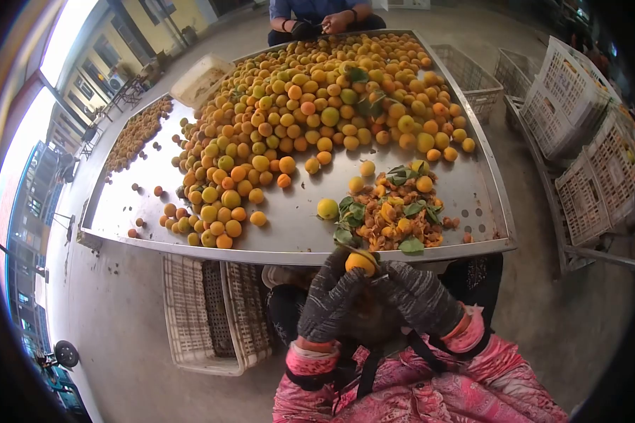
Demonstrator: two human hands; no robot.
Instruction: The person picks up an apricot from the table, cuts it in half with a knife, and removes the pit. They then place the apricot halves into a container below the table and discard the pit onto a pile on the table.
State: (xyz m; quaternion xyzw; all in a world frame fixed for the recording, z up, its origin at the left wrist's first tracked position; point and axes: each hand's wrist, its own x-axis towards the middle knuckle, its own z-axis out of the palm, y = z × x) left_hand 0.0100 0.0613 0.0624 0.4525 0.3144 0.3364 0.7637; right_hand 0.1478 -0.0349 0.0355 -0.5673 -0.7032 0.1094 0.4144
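Observation:
In my gloved left hand (329,299) is a yellow-orange apricot (360,263), gripped by the fingers just below the table's near edge. My right hand (418,295), also in a dark grey knit glove, is closed with its fingertips at the fruit's right side; I cannot tell what is in them. A thin dark strip shows above the fruit. On the metal table (289,236), right beyond my hands, lies a heap of torn apricot pieces (388,218) mixed with green leaves (411,245).
A large pile of whole apricots (282,120) covers the table's middle and far side. Small brown pieces (137,134) lie at the left, beside a white basin (201,81). Another person's hands (322,27) are at the far edge. Crates (212,314) stand underneath, more crates (564,99) at right.

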